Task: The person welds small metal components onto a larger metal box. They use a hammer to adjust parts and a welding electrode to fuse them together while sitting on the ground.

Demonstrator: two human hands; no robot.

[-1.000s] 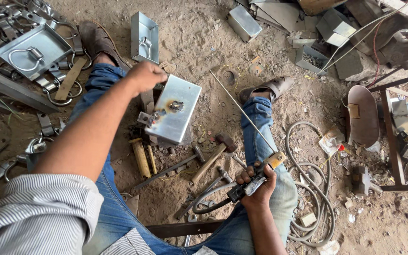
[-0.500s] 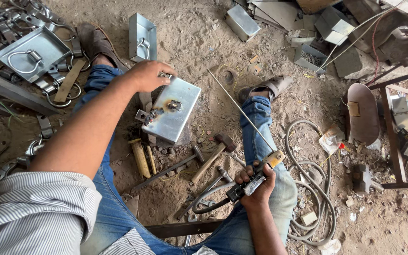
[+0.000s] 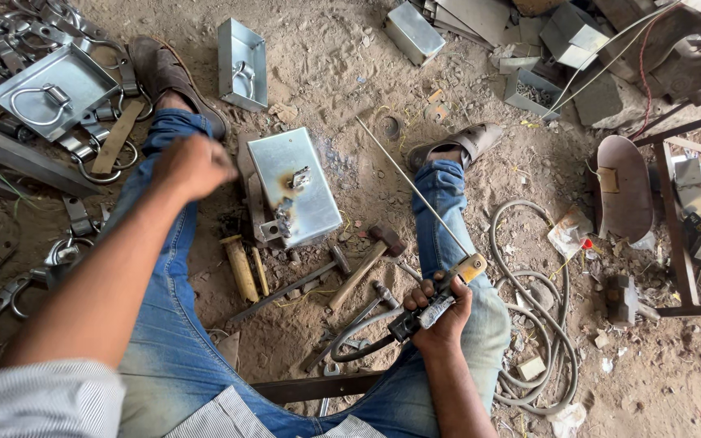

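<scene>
- Sandy workshop floor point(image 3: 334, 73) all around, strewn with scrap; seated on it, legs in blue jeans point(image 3: 164, 324) spread wide, apparently to frame the work between them.
- Grey welding cable point(image 3: 545, 324) looped in loose coils by the right leg, slack enough, it seems, to let the holder move freely; far end cut off among the clutter.
- Galvanised metal box point(image 3: 306, 195) lying flat between the knees, open side down, scorch mark and a small welded bracket point(image 3: 298, 177) on top; propped on a strip beneath, partly hidden.
- Heap of similar trays and ring latches point(image 3: 50, 97) at upper left, running out of view.
- Second small box with a ring handle point(image 3: 242, 63) standing beyond the left foot, well apart from the work.
- Left hand point(image 3: 192, 166) raised above the left knee, blurred, loosely curled; grip apparently holding nothing, though fingers too smeared to be sure.
- Right hand point(image 3: 440, 312) resting on the right thigh, grip closed firm around the electrode holder point(image 3: 436, 304), presumably parked there clear of the box.
- Thin welding rod point(image 3: 411, 182) slanting up from the holder, tip near the box's far corner but not touching.
- Hammer point(image 3: 367, 264) and a long steel tool beside it just below the box, within easy reach.
- Two stubby wooden handles point(image 3: 241, 268) near the box's lower left corner; kind of tool hard to tell.
</scene>
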